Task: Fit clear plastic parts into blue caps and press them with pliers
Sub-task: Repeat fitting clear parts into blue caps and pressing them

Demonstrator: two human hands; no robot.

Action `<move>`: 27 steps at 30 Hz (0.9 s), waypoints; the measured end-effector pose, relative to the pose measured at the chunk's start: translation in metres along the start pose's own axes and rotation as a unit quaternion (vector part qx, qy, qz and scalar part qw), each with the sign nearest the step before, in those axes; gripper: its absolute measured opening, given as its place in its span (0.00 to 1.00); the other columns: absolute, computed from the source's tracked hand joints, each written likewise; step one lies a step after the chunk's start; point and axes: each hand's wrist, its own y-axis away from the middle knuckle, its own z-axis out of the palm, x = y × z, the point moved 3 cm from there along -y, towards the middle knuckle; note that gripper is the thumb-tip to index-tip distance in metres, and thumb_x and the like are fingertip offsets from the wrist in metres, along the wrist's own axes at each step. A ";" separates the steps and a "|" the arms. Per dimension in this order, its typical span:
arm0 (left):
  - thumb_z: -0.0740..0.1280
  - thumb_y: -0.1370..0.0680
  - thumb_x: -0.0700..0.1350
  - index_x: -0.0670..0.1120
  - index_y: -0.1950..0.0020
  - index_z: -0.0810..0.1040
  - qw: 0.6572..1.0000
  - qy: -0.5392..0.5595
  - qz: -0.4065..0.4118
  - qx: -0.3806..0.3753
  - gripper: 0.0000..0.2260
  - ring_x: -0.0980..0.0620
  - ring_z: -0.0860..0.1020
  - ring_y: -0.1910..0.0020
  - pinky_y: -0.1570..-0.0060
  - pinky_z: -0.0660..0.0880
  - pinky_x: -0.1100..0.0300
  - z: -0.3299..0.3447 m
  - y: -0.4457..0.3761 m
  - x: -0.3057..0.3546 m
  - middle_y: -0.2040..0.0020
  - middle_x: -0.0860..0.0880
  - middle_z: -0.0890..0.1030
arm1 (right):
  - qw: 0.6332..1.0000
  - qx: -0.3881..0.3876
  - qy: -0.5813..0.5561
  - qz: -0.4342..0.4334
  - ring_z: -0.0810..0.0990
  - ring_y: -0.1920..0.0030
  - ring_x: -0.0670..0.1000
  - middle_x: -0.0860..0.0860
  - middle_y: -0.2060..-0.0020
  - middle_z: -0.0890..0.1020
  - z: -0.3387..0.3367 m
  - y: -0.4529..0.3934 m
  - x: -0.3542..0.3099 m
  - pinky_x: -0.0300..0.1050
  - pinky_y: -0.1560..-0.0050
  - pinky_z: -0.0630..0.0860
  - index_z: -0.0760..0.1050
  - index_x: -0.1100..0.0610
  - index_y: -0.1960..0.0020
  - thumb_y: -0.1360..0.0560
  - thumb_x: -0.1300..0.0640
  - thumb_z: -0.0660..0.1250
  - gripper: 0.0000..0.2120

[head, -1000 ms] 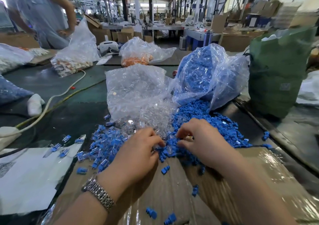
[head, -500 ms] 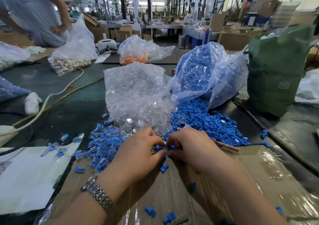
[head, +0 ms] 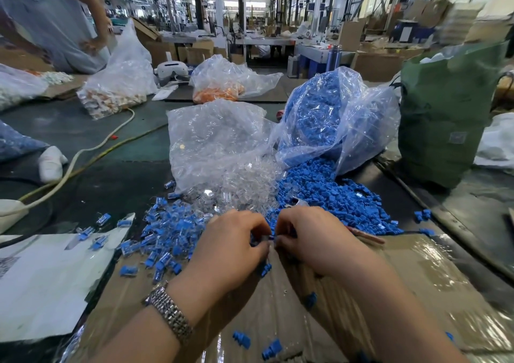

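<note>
Between curled fingertips, left hand (head: pixel 228 247) and right hand (head: pixel 311 240) pinch something blue — mostly hidden.

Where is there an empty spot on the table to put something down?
The white paper left of the left hand is mostly bare. So is the taped cardboard right of the right hand, below the blue caps. Between the hands and the bags it is crowded.

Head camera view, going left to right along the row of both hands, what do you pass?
White paper sheet → pile of fitted blue-and-clear pieces → left hand → right hand → red pliers handle.
</note>
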 end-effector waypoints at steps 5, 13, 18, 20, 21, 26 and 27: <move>0.71 0.23 0.41 0.55 0.49 0.79 0.983 0.164 -0.076 0.003 0.09 0.61 0.80 0.58 0.58 0.78 0.65 -0.010 -0.002 -0.007 0.57 0.56 0.81 | 0.987 0.058 -0.150 0.029 0.81 0.55 0.44 0.44 0.54 0.83 -0.009 0.000 0.011 0.39 0.54 0.78 0.80 0.46 0.47 0.21 0.55 0.70 0.05; 0.72 0.26 0.43 0.53 0.51 0.86 0.849 0.483 -0.201 -0.078 0.07 0.50 0.82 0.55 0.55 0.79 0.57 -0.015 -0.001 -0.014 0.53 0.49 0.86 | 0.906 0.116 -0.406 0.022 0.85 0.60 0.48 0.50 0.62 0.86 -0.019 0.003 0.009 0.40 0.54 0.81 0.82 0.52 0.56 0.26 0.55 0.76 0.03; 0.72 0.29 0.41 0.44 0.50 0.86 0.782 0.586 -0.205 -0.064 0.09 0.47 0.84 0.51 0.56 0.81 0.59 -0.018 -0.002 -0.015 0.48 0.41 0.85 | 0.885 0.124 -0.448 -0.021 0.85 0.60 0.47 0.49 0.62 0.87 -0.027 0.006 0.005 0.35 0.55 0.80 0.85 0.53 0.54 0.27 0.56 0.76 0.02; 0.71 0.29 0.40 0.42 0.50 0.86 0.768 0.605 -0.202 -0.065 0.09 0.47 0.84 0.52 0.57 0.81 0.60 -0.019 -0.002 -0.014 0.48 0.40 0.85 | 0.889 0.136 -0.436 -0.040 0.85 0.59 0.45 0.47 0.61 0.86 -0.027 0.006 0.002 0.35 0.55 0.80 0.84 0.52 0.54 0.27 0.56 0.77 0.03; 0.71 0.29 0.41 0.42 0.50 0.86 0.764 0.610 -0.199 -0.067 0.10 0.47 0.84 0.52 0.57 0.82 0.60 -0.020 -0.001 -0.013 0.48 0.39 0.85 | 0.891 0.141 -0.429 -0.049 0.84 0.59 0.45 0.47 0.62 0.86 -0.027 0.006 0.001 0.37 0.55 0.80 0.84 0.52 0.54 0.28 0.55 0.77 0.04; 0.71 0.29 0.41 0.41 0.51 0.86 0.770 0.605 -0.188 -0.071 0.10 0.46 0.84 0.53 0.56 0.83 0.60 -0.020 0.000 -0.010 0.49 0.39 0.85 | 0.912 0.157 -0.369 -0.087 0.81 0.64 0.41 0.44 0.65 0.85 -0.027 0.009 -0.003 0.37 0.58 0.78 0.84 0.51 0.58 0.28 0.54 0.77 0.03; 0.70 0.29 0.40 0.41 0.50 0.86 0.769 0.607 -0.188 -0.070 0.10 0.46 0.84 0.53 0.56 0.82 0.60 -0.020 0.000 -0.010 0.49 0.38 0.85 | 0.915 0.161 -0.359 -0.092 0.81 0.64 0.41 0.43 0.65 0.85 -0.027 0.009 -0.004 0.36 0.59 0.78 0.84 0.50 0.58 0.28 0.54 0.77 0.02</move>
